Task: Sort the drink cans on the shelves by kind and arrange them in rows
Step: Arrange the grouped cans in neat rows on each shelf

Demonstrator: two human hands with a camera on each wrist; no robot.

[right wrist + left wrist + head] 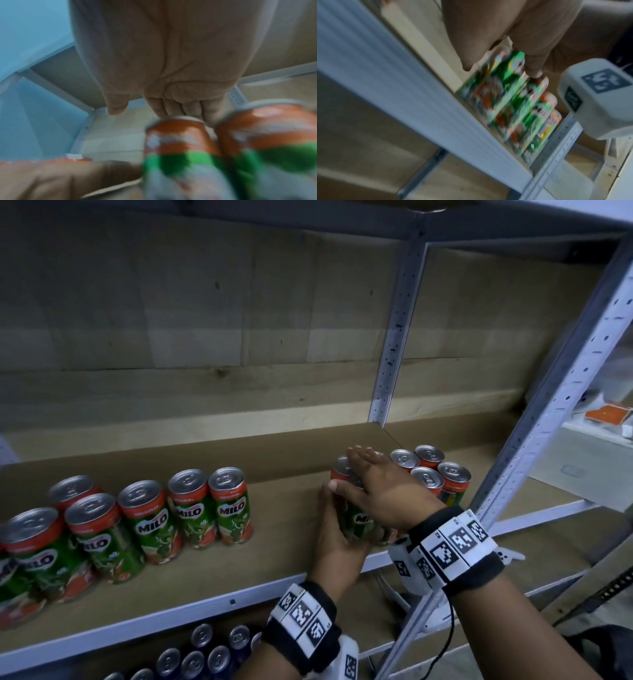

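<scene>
Meanwhile, your left hand (337, 539) pressed open-fingered against the Milo cans (359, 520). Your right hand (380, 484) lay spread atop them.

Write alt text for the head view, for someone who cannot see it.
Two hands hold a cluster of Milo cans on a wooden shelf: the left hand presses their side, the right hand lies flat over their tops. Four more Milo cans stand to the right, a larger group at left, dark blue cans below.
</scene>
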